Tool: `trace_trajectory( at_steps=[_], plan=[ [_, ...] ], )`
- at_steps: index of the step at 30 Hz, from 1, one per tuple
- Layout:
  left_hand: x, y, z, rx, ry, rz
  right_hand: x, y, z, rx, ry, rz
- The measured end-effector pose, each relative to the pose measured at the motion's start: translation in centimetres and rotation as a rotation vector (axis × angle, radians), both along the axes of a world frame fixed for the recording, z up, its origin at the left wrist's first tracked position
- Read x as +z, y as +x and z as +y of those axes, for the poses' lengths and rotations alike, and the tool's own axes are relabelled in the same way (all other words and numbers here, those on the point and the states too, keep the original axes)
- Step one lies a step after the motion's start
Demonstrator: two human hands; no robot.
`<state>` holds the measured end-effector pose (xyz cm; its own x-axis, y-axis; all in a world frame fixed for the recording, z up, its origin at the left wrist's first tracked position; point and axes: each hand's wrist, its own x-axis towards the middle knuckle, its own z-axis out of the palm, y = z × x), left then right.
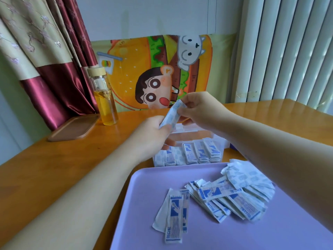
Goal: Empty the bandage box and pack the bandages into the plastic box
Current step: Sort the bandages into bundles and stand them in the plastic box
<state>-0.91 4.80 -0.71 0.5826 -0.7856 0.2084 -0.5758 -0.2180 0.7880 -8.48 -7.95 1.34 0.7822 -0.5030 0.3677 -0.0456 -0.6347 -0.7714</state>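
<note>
A small stack of white-and-blue wrapped bandages is held up between both hands, tilted, above the clear plastic box. My left hand pinches its lower end and my right hand pinches its upper end. Inside the box several bundles of bandages stand side by side. Loose bandages lie fanned out on the purple tray nearest me, with a few more bandages lying apart to the left. The bandage box is not in view.
A glass bottle of yellow liquid with a wooden cap stands at the back left of the wooden table, next to a flat brown lid. A cartoon cloth hangs behind, curtains at left, radiator at right.
</note>
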Motion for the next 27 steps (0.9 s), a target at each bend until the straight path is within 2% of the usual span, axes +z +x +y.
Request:
trace_trajectory(
  at_steps=[3,7,9,18,24,27],
  plan=[
    [0.0,1.8,-1.1,0.116,0.069,-0.299,-0.6,2.4,-0.8,-0.019,0.174,-0.023],
    [-0.2,4.0,-2.2,0.204,0.026,-0.335,-1.3,4.2,-1.5,0.108,0.704,-0.067],
    [-0.7,4.7,-2.7,0.205,0.019,-0.314,-1.8,4.6,-1.7,0.149,0.784,-0.019],
    [-2.9,6.1,-3.4,0.132,0.081,-0.263,-3.2,6.6,-2.7,0.073,0.734,0.156],
    [-3.8,7.3,-2.9,0.176,0.106,-0.21,-4.6,7.9,-2.9,-0.008,0.628,0.444],
    [-3.9,7.5,-2.6,0.131,0.171,-0.195,-5.2,8.7,-2.5,-0.029,0.441,0.646]
  ],
)
